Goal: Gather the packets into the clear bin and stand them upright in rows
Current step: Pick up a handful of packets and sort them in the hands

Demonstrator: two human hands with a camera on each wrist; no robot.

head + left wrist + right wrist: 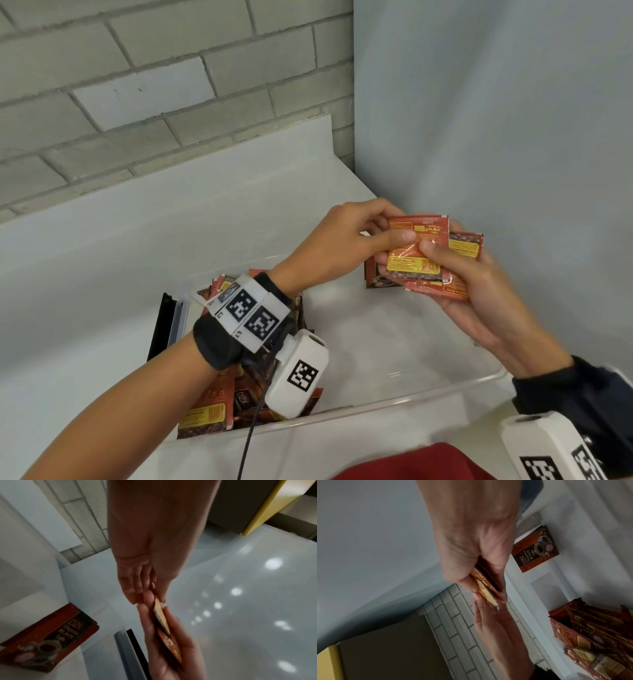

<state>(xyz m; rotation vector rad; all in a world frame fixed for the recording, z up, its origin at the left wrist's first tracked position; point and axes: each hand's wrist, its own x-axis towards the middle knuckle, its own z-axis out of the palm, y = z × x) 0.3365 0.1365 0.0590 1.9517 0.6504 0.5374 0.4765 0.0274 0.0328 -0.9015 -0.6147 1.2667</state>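
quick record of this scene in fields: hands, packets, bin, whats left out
left hand: pinches the top packet of the held stack
right hand: grips the stack of packets from below
clear bin: on the white counter, its right part bare
packets in bin: bunched at its left end, leaning, not in neat rows
loose packet: flat on the counter, face up
black strip: left of the bin
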